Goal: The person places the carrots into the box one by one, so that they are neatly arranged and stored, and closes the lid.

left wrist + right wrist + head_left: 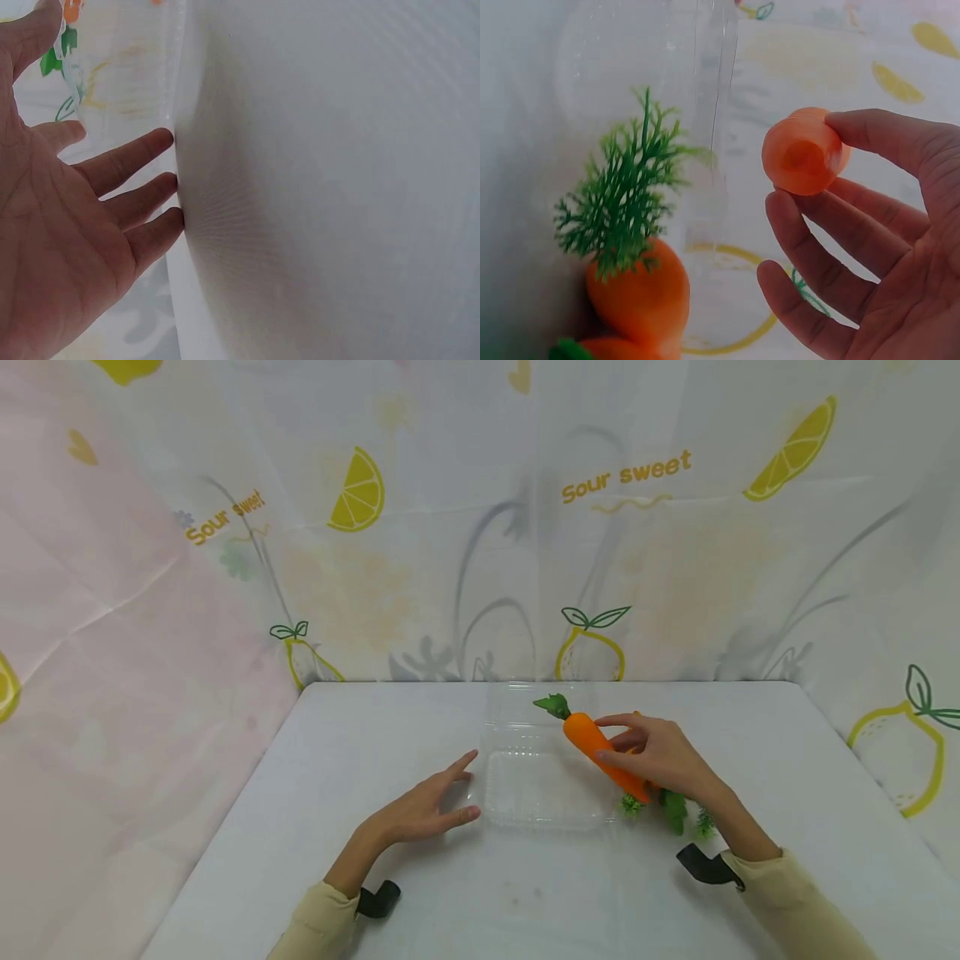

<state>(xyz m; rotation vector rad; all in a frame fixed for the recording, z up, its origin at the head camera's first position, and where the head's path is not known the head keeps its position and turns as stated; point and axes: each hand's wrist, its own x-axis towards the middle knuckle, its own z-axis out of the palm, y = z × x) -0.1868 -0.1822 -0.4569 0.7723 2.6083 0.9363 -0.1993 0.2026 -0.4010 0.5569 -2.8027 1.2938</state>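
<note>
Carrot, smooth orange, green leaves

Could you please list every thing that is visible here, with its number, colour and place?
Table: one, white, centre
Printed cloth: count unclear, pale with lemons, behind and beside the table
Box: one, clear, on the table
Lid: one, clear, open behind the box
Carrot: one, orange with green leaves, held above the table
Other orange vegetables: count unclear, green tops, right of the box, partly hidden
Wrist pieces: two, black, one at each wrist
Sleeves: two, cream, lower left and lower right
Left hand: one, bare, beside the box's left side
Right hand: one, bare, pinching the carrot
</note>
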